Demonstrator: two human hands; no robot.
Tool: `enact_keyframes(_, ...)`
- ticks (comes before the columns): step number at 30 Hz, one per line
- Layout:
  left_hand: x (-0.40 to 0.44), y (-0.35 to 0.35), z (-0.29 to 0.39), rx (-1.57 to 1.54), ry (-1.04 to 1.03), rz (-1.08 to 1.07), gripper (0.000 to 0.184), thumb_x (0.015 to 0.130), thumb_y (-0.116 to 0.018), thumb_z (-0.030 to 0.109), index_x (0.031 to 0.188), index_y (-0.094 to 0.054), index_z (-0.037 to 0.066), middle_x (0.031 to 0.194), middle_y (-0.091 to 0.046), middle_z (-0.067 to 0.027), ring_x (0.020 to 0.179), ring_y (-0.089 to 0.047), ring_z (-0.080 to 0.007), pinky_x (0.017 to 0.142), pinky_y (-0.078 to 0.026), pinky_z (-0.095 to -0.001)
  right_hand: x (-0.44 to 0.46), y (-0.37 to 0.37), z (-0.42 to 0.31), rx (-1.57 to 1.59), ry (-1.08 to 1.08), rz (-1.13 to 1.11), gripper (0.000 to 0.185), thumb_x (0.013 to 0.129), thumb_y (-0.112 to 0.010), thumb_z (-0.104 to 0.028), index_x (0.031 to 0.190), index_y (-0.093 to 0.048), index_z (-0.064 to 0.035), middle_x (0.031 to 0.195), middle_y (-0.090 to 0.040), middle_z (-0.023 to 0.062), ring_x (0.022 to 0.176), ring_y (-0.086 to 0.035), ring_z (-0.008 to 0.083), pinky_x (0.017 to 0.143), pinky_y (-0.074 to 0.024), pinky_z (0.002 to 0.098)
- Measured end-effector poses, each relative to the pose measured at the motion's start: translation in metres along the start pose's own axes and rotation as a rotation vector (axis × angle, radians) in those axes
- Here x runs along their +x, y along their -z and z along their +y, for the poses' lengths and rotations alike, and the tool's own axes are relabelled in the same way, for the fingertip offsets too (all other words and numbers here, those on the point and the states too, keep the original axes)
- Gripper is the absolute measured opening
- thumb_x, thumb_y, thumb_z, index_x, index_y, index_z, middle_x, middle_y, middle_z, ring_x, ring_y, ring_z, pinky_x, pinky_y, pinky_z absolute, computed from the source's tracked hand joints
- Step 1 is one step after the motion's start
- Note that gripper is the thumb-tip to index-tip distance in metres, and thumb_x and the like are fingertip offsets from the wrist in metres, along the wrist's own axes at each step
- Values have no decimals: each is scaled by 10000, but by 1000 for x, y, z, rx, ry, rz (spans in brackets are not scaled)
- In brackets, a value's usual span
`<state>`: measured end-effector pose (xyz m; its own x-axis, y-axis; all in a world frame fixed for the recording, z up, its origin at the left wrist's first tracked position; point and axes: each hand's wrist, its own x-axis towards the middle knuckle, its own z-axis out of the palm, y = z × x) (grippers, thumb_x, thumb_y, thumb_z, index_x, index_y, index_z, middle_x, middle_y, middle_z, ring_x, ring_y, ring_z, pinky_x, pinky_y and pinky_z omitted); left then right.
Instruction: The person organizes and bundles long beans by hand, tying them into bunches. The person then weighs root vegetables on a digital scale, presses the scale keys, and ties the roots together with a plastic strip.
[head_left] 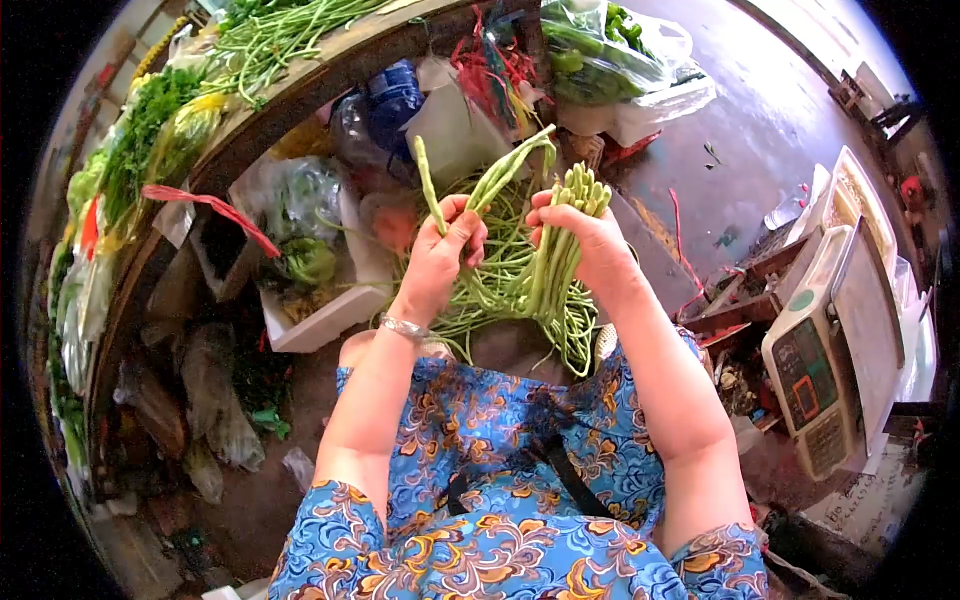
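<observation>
My left hand [449, 251] is closed around a few long green beans [497, 182], whose upper parts stick up above the fingers and bend over to the right. In my right hand [588, 238] is a thick bundle of long beans [552, 265], gripped near its upper end. The tips of this bundle stand level above my fingers, and the long ends hang down toward my lap. Between and below both hands lies a tangled heap of loose long beans [455, 318]. A bracelet circles my left wrist.
To the left are a white foam box [320, 325] with greens and a red strip [215, 205]. A shelf edge [250, 125] with vegetables curves along the upper left. Bagged green peppers [605, 50] sit at the top. A weighing scale [810, 350] stands at right.
</observation>
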<state>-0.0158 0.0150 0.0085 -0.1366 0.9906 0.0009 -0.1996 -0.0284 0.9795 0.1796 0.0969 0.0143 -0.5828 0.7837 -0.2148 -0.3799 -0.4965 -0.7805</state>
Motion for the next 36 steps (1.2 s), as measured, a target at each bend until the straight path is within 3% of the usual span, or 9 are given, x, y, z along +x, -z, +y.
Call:
enact_keyframes(3,-1,-3,6,-67,0,-40,217,1019,-495,223,1108,-528,28,750,-489,-17,614,-440,-90,552,-388,-239,6,8,-7,87,-9,-21,429,821,-670,-132,1209,-557,12,1001,-668,129,758,-629,173,687,-536,320)
enact_keyframes(7,-6,-11,10,9,21,-73,212,1023,-477,200,1151,-533,41,750,-497,-13,612,-443,-93,553,-374,-236,21,19,-4,286,-31,-76,467,785,-703,-92,1207,-530,7,1001,-679,135,744,-623,185,685,-536,343)
enact_keyframes(14,-21,-4,11,169,155,-245,175,955,-518,122,1113,-548,53,803,-572,-13,713,-518,-118,658,-438,-271,21,36,-24,461,236,-87,451,826,-650,-92,1250,-514,-26,1195,-623,190,843,-662,200,743,-579,330)
enact_keyframes(19,-26,6,10,113,209,-222,140,951,-541,135,1083,-547,87,831,-578,-9,721,-525,-107,651,-431,-266,11,47,-41,352,351,-82,491,803,-659,-87,1267,-509,-31,1131,-634,158,1012,-621,210,916,-503,358)
enact_keyframes(22,-29,13,12,26,319,-204,143,958,-551,160,1084,-541,93,822,-576,-17,702,-510,-105,642,-424,-266,5,47,-46,334,397,-95,488,802,-658,-85,1263,-509,-25,1133,-632,161,998,-624,208,875,-513,338)
enact_keyframes(27,-26,21,1,85,222,-235,178,963,-597,247,1044,-544,96,681,-516,19,525,-422,-80,488,-359,-239,1,49,-48,353,389,-69,483,795,-665,-80,1249,-514,-13,1082,-646,144,912,-620,179,775,-521,307)
enact_keyframes(30,-28,16,-1,33,244,-163,146,945,-619,145,1054,-550,78,715,-545,17,541,-437,-55,482,-336,-209,-2,51,-49,332,370,-48,456,810,-662,-84,1245,-534,-31,1059,-630,126,831,-617,170,785,-535,312)
enact_keyframes(33,-28,10,4,121,224,-87,189,916,-668,220,967,-547,85,647,-503,26,530,-434,-78,488,-358,-239,-4,51,-49,310,364,-46,397,803,-669,-98,1181,-559,-44,1017,-633,101,852,-617,181,782,-531,325)
enact_keyframes(36,-24,19,-2,53,167,-93,188,897,-686,193,983,-558,85,651,-502,31,535,-456,-79,496,-371,-238,-14,47,-51,290,338,-68,353,798,-670,-103,1133,-567,-56,1023,-632,90,878,-615,188,782,-528,335)
